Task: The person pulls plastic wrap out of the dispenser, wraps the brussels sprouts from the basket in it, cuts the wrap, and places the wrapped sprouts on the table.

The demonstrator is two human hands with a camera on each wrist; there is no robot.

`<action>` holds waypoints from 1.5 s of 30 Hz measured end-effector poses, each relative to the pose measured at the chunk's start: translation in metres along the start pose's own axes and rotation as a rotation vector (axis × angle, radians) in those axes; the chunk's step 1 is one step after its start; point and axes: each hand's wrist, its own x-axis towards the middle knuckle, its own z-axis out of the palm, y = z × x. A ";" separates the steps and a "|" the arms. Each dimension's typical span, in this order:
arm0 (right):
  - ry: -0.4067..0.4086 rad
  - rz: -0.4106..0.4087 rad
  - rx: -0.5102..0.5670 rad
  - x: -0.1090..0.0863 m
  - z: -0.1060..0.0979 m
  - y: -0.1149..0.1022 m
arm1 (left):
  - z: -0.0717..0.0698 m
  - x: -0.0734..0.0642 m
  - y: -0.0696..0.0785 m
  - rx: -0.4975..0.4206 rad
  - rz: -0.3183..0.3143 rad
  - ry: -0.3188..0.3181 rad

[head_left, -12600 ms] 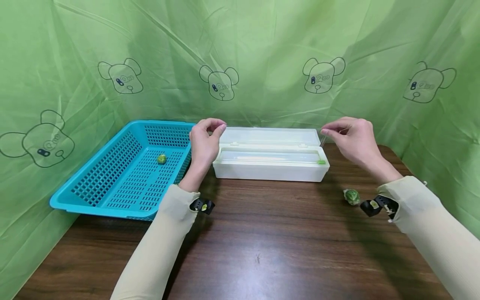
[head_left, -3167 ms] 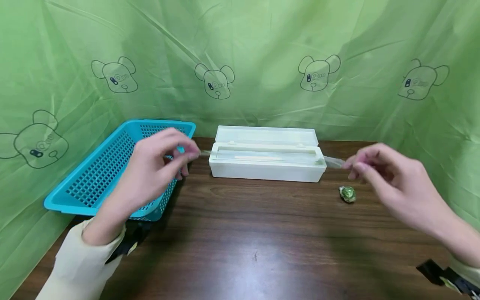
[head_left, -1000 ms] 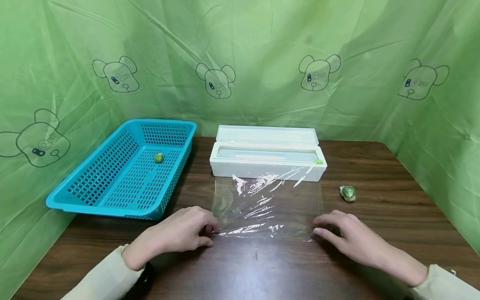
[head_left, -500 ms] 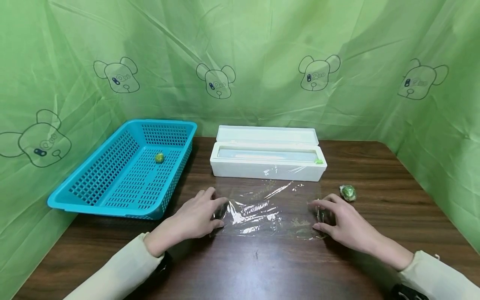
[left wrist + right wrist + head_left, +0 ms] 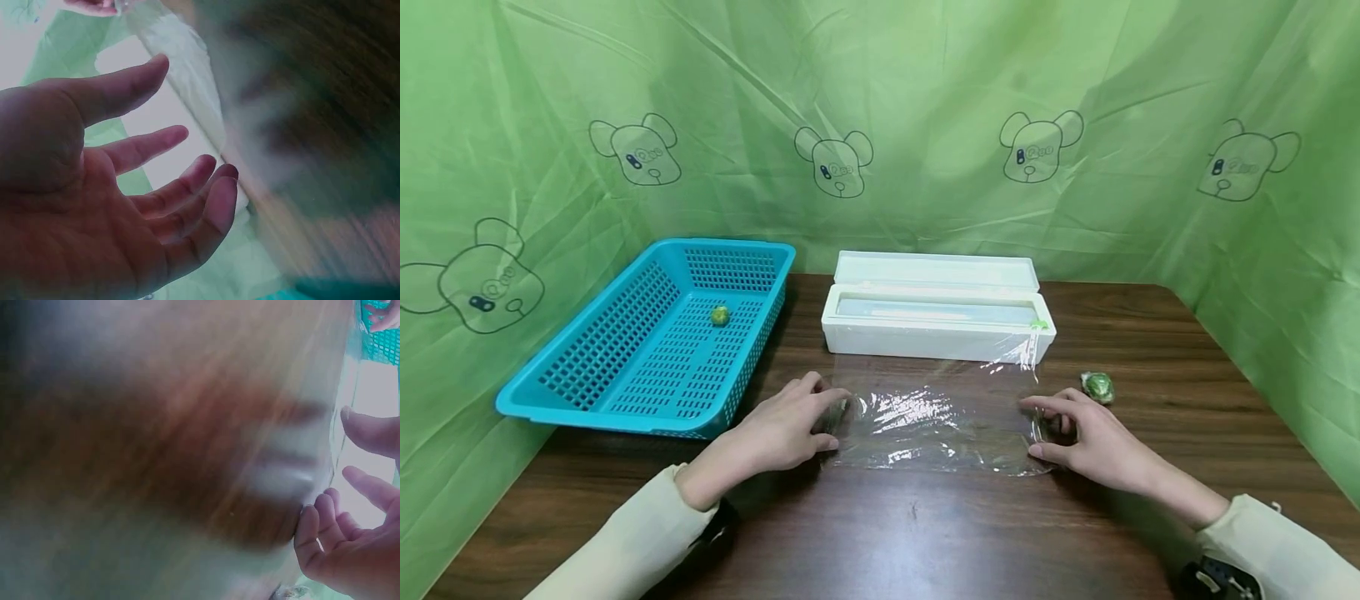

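A sheet of cling film [image 5: 917, 417] lies on the table, drawn out from the front of the white cling film box [image 5: 936, 337], whose lid is raised. My left hand [image 5: 786, 423] is at the film's left edge and my right hand [image 5: 1086, 437] at its right edge, fingertips touching or very near it. In the left wrist view the thumb and fingers of the left hand [image 5: 106, 206] are spread apart, holding nothing. Thumb and index of the right hand [image 5: 356, 550] also stand apart in the right wrist view. A film-wrapped Brussels sprout [image 5: 1098, 387] sits right of the box.
On the left stands a blue plastic basket [image 5: 643, 429] with one bare Brussels sprout [image 5: 720, 316] inside. A small green slider [image 5: 1039, 324] sits at the box's right end. Green curtain [image 5: 925, 208] closes off the back and sides of the wooden table [image 5: 880, 542].
Since 3.2 s ago both hands came down to the table with the film between them. In the last second they moved slightly back along its edges, and their fingers spread apart.
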 end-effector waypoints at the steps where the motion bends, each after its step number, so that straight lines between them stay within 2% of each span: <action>1: -0.008 0.004 0.002 0.001 -0.001 0.001 | -0.001 -0.002 0.000 -0.005 0.004 0.009; 4: -0.034 0.022 0.004 0.002 -0.003 0.001 | -0.009 -0.012 0.005 -0.040 0.017 0.024; 6: -0.050 0.036 0.001 0.002 -0.003 0.001 | -0.019 -0.020 0.012 -0.073 0.034 0.028; 10: -0.078 0.060 -0.004 0.003 -0.003 0.001 | -0.053 -0.037 0.019 -0.150 0.122 0.055; 13: -0.090 0.066 -0.005 0.004 -0.003 0.001 | -0.084 -0.043 0.006 -0.143 0.171 0.092; 14: -0.095 0.066 -0.006 0.005 -0.003 0.001 | -0.093 -0.043 -0.001 -0.126 0.155 0.091; 17: -0.101 0.064 -0.009 0.006 -0.002 0.001 | -0.113 -0.039 -0.029 -0.040 0.053 0.050; 20: -0.101 0.059 -0.009 0.007 -0.002 0.002 | -0.118 -0.034 -0.051 -0.015 -0.058 -0.052; 23: -0.094 0.053 -0.010 0.007 -0.002 0.002 | -0.115 -0.029 -0.062 -0.101 -0.102 -0.120; 28: -0.087 0.057 -0.014 0.006 -0.001 0.003 | -0.111 -0.022 -0.061 -0.253 -0.132 -0.137; 31: -0.087 0.061 -0.007 0.006 -0.001 0.003 | -0.117 -0.020 -0.061 -0.245 -0.134 -0.140; 33: -0.089 0.060 -0.003 0.006 0.000 0.003 | -0.128 -0.019 -0.065 -0.224 -0.127 -0.152; 36: -0.088 0.060 -0.002 0.006 -0.001 0.003 | -0.150 -0.010 -0.083 -0.185 -0.115 -0.167; 40: -0.081 0.062 -0.005 0.005 -0.003 0.003 | -0.174 0.019 -0.122 -0.122 -0.069 -0.187; 43: -0.086 0.058 0.007 0.005 -0.003 0.003 | -0.178 0.042 -0.151 -0.041 -0.054 -0.210; 45: -0.090 0.056 0.014 0.005 -0.003 0.003 | -0.177 0.053 -0.166 0.003 -0.072 -0.216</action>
